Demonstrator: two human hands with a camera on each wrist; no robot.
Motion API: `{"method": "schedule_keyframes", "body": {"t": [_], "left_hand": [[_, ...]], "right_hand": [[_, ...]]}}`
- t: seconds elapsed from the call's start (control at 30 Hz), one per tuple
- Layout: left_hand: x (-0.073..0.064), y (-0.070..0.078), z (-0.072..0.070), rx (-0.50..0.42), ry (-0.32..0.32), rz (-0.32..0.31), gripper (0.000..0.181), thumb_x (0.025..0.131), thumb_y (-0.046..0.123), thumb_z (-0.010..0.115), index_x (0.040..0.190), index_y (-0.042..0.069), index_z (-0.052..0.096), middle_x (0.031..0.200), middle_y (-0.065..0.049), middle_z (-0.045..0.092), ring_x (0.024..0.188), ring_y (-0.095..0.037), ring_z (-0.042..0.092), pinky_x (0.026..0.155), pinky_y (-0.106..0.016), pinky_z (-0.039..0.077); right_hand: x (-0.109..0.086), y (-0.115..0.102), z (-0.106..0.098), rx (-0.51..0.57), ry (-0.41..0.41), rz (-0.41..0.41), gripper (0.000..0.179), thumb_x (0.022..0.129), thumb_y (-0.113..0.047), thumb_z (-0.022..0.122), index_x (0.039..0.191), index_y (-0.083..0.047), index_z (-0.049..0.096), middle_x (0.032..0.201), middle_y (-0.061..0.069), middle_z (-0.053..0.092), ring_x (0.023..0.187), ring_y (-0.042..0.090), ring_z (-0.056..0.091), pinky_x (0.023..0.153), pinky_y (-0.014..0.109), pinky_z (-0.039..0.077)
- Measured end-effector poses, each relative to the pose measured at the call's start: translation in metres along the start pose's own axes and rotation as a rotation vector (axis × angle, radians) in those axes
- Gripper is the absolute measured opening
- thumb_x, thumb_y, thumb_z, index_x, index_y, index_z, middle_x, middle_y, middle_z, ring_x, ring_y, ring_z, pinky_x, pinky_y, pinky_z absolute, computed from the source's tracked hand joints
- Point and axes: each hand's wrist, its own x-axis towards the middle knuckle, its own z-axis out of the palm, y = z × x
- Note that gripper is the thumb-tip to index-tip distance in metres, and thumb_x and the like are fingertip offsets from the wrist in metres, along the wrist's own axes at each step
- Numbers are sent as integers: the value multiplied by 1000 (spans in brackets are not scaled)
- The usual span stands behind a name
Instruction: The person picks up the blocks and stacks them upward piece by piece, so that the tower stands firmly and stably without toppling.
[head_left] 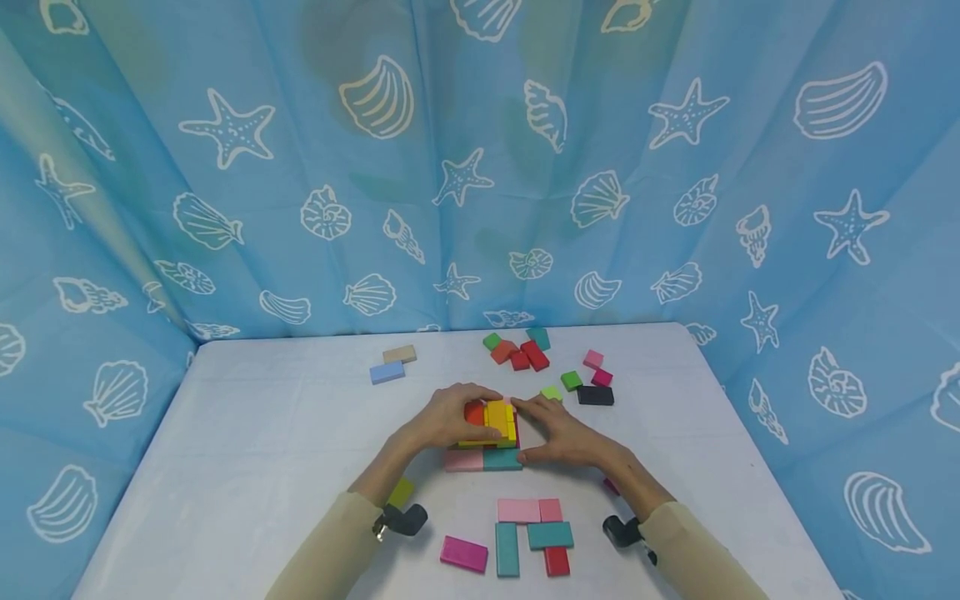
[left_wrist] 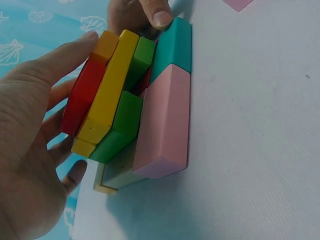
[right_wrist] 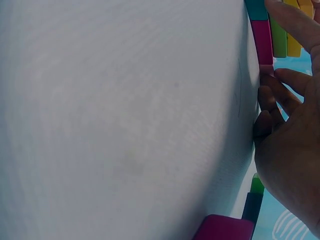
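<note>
A low layered stack of wooden blocks stands mid-table between the two hands. A pink block [left_wrist: 165, 122] and a teal block [left_wrist: 172, 47] form its near bottom edge. Green blocks [left_wrist: 121, 127], a long yellow block [left_wrist: 110, 87] and a red block [left_wrist: 85, 95] lie above. My left hand [head_left: 448, 417] reaches over the top and pinches an orange block [head_left: 498, 419], thumb on the near side, fingers on the far side. At the right end my right hand [head_left: 562, 433] grips the stack low, its thumb at the teal block and its fingers at a pink block [right_wrist: 266, 70] behind.
In front lie pink, teal [head_left: 507, 550], red [head_left: 557, 562] and magenta [head_left: 463, 554] blocks. Behind are a blue block [head_left: 387, 372], a tan block [head_left: 400, 354], a black block [head_left: 596, 396] and several red and green ones. A blue curtain [head_left: 465, 225] borders the table.
</note>
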Motion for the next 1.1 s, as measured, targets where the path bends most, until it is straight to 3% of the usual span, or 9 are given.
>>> {"method": "schedule_keyframes", "body": {"t": [0.17, 0.3, 0.5, 0.63, 0.73, 0.87, 0.97, 1.1], "left_hand": [[0, 0, -3, -9, 0, 5, 73, 80, 51, 80, 144, 28, 55, 139, 7, 58, 123, -15, 52, 98, -39, 51], [-5, -1, -12, -62, 46, -15, 70, 83, 50, 78, 145, 27, 54, 139, 7, 58, 124, -19, 54, 99, -43, 51], [-16, -15, -35, -106, 180, -45, 51, 90, 44, 74, 137, 30, 60, 132, 8, 62, 120, -21, 57, 99, -47, 51], [-20, -37, -47, 26, 337, -84, 44, 94, 36, 72, 134, 20, 64, 134, -2, 63, 123, -27, 57, 102, -51, 47], [-22, -57, -53, 123, 462, -187, 46, 94, 31, 72, 135, 14, 62, 139, -10, 58, 130, -33, 51, 106, -56, 42], [-25, -76, -58, 110, 570, -349, 57, 91, 29, 73, 142, 12, 54, 144, -18, 50, 133, -40, 44, 107, -63, 35], [-27, -83, -59, 115, 591, -438, 64, 90, 27, 73, 146, 10, 49, 145, -21, 48, 133, -42, 42, 107, -63, 33], [-30, -89, -58, 160, 552, -523, 64, 90, 23, 72, 146, 5, 49, 142, -24, 51, 131, -43, 44, 106, -61, 35]], "right_hand": [[1, 1, -1, -10, 0, -1, 100, 73, -50, 84, 157, -34, 34, 150, 1, 42, 143, 29, 32, 105, 65, 40], [2, 0, -2, -19, -2, 0, 100, 73, -52, 84, 157, -34, 33, 149, 2, 43, 142, 30, 33, 105, 65, 41], [3, -2, -4, -27, -10, 15, 100, 73, -51, 84, 157, -34, 33, 147, 2, 44, 140, 28, 35, 104, 62, 43], [2, -1, -4, -23, -7, 20, 100, 73, -51, 84, 157, -35, 33, 147, 1, 44, 140, 27, 35, 103, 61, 44], [2, 1, -2, -20, -5, 14, 100, 73, -52, 84, 157, -35, 33, 147, 1, 44, 140, 27, 35, 104, 61, 44], [2, 2, -1, -16, -3, 7, 99, 74, -53, 83, 157, -36, 33, 149, 2, 44, 142, 28, 34, 104, 63, 42], [1, 3, 0, -10, 1, 12, 99, 73, -53, 83, 157, -37, 33, 151, 1, 42, 143, 29, 32, 105, 64, 41], [1, 3, 1, 6, -2, 18, 99, 73, -52, 84, 157, -40, 32, 154, 1, 40, 144, 29, 31, 105, 65, 41]]}}
